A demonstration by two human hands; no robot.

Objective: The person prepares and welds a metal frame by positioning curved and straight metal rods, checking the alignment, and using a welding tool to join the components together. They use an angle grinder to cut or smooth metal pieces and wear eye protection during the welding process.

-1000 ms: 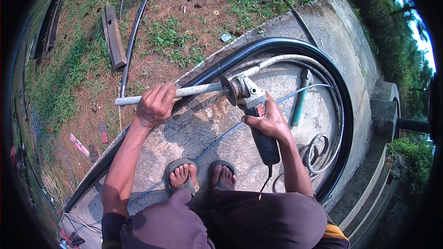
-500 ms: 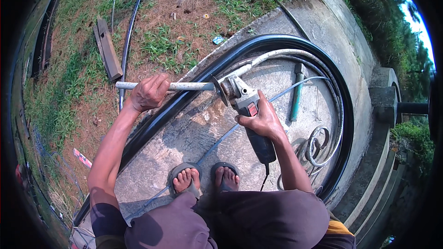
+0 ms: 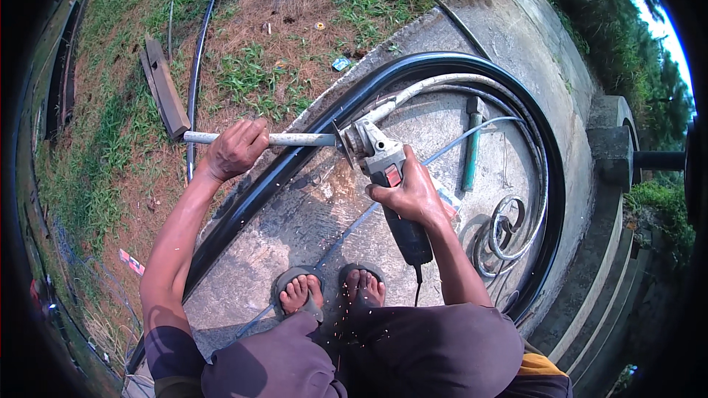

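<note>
A straight white pipe (image 3: 302,139) lies across in front of me, with my left hand (image 3: 237,149) wrapped round it near its free left end. My right hand (image 3: 410,188) grips the body of an angle grinder (image 3: 386,166), thumb on the near side of its red switch. The grinder's thin disc (image 3: 344,146) stands upright against the white pipe, to the right of my left hand. Past the grinder head, a white length runs on in a curve. Small orange sparks (image 3: 343,317) show low down, between my knees and feet.
A thick black pipe (image 3: 549,169) loops around the concrete slab (image 3: 295,214). Inside it lie a hammer (image 3: 472,155) with a teal handle, a thin blue-grey cable (image 3: 346,234) and coiled white cable (image 3: 479,250). My sandalled feet (image 3: 299,291) are close below. Wood pieces (image 3: 166,92) lie on the grass.
The grinder and my right hand have shifted slightly left along the pipe. Orange sparks now show near my feet and knees. My left hand keeps its hold.
</note>
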